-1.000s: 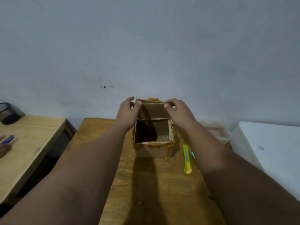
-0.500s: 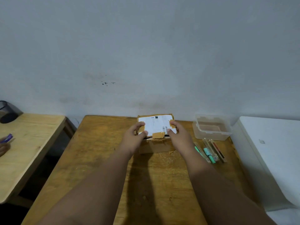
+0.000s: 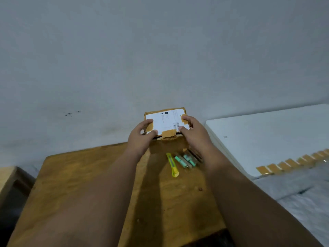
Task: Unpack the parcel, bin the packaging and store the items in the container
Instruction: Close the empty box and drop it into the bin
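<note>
I hold a small cardboard parcel box (image 3: 166, 122) lifted above the far part of the wooden table (image 3: 85, 177). Its lid is folded down, showing a white shipping label and strips of brown tape. My left hand (image 3: 141, 138) grips its left side, thumb on top. My right hand (image 3: 193, 132) grips its right side. Below the box, several packaged pens with green caps (image 3: 186, 161) lie on the table. The clear storage container is hidden from view.
A yellow-green utility knife (image 3: 172, 164) lies on the table left of the pens. A white surface (image 3: 267, 136) stands to the right, with a row of brown tape pieces (image 3: 292, 163) along its near edge. A second wooden table corner (image 3: 7, 175) is at the left.
The open box was shut with its flaps folded down. Both hands then lifted it off the table and up toward the right; my view swung right, hiding the container.
</note>
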